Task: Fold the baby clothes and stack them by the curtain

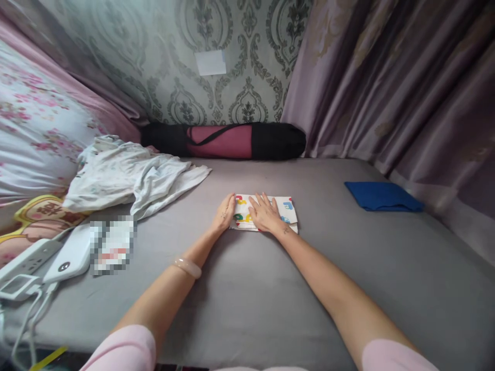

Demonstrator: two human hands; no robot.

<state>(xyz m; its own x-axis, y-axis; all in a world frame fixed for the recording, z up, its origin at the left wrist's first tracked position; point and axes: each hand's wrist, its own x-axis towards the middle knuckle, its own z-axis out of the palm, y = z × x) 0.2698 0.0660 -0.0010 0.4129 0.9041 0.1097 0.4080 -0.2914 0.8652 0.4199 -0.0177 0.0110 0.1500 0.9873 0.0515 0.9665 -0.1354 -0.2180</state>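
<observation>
A small folded white cloth with colourful printed shapes lies flat on the grey bed sheet. My right hand rests palm down on top of it, fingers spread. Along the cloth's left edge stands my left hand, on its side, fingers stretched out and touching that edge. Neither hand grips anything. Part of the cloth's print is hidden under my right hand.
To the right lies a folded blue cloth. A black and pink long bag lines the wall. On the left are a crumpled white cloth, a power bank, a power strip with cables, and a blurred packet.
</observation>
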